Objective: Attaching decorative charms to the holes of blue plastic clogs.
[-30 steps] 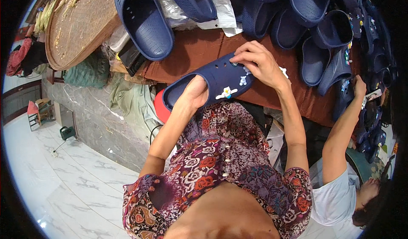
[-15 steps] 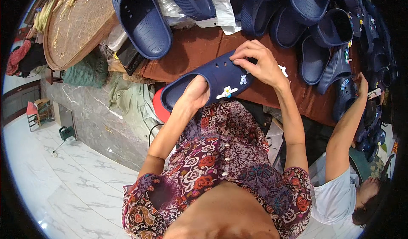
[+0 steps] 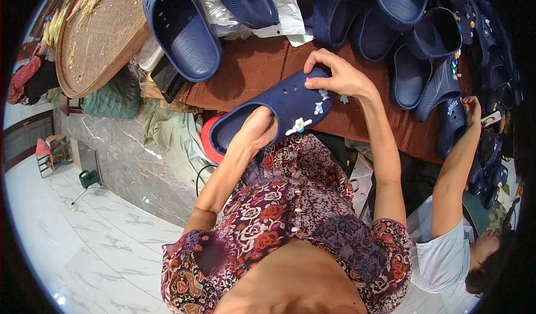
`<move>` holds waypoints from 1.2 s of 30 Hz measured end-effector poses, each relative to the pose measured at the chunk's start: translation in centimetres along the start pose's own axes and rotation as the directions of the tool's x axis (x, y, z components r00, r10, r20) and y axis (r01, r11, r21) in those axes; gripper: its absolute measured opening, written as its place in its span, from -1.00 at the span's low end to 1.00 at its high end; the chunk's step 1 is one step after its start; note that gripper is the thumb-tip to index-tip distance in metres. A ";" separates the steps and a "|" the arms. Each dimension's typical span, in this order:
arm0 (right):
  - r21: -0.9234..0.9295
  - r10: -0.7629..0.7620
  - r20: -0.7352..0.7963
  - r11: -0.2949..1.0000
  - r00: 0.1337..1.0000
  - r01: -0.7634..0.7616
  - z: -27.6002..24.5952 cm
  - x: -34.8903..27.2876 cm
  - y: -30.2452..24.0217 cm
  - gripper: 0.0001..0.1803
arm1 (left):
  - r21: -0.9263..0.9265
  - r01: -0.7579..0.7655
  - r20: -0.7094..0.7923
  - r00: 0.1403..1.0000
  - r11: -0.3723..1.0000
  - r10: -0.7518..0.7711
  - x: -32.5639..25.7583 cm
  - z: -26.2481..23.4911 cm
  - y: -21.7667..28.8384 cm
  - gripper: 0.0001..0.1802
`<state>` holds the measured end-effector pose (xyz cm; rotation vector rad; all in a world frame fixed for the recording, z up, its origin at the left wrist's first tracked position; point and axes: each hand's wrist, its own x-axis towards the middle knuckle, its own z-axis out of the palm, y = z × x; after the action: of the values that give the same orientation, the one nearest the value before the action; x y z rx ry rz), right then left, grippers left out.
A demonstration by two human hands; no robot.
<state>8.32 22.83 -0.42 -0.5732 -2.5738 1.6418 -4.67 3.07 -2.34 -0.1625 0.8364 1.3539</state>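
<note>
A navy clog (image 3: 268, 99) is held tilted over the edge of the brown-covered table. Inside its foot opening is my left hand (image 3: 259, 128), bearing the clog from within; its fingers are hidden under the upper. Over the toe hovers my right hand (image 3: 340, 78), thumb and forefinger curved with a gap between them, the thumb tip touching the upper. A tiny pink piece (image 3: 306, 79) shows at a hole by that gap. Along the clog's near side sit a white figure charm (image 3: 298, 126), a pale bear-shaped charm (image 3: 319, 108) and another whitish charm (image 3: 324, 94).
Several navy clogs (image 3: 402, 4) crowd the table's far right, with one large clog (image 3: 184, 32) at the far left. A woven tray (image 3: 106, 32) leans beyond it. To my right, a co-worker's arm (image 3: 455, 169) reaches to a decorated clog (image 3: 452, 127).
My right thumb and forefinger have parted, and the pink piece now shows between them. The clog has shifted and turned slightly. The co-worker's hand has moved a little.
</note>
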 end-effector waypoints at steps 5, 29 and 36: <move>-0.058 0.002 -0.016 0.998 1.000 -0.002 0.6 0.0 0.3 -0.69 | 0.000 0.003 -0.016 1.000 1.000 -0.003 0.0 -0.4 0.0 -0.58; 0.178 0.126 -0.362 0.982 0.924 -0.064 1.9 -0.9 3.2 -0.78 | 0.093 -0.087 -0.036 0.995 0.992 0.090 -0.4 -1.1 0.3 -0.65; -0.010 0.150 -0.631 0.979 0.761 -0.201 0.4 -3.7 4.9 -0.80 | -0.074 -0.032 0.169 0.985 0.997 0.044 -1.3 -1.5 1.4 -0.61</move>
<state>13.12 23.12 -4.25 -1.1714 -2.1237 1.1082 -6.54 1.56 -2.06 -0.0848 0.6512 1.4125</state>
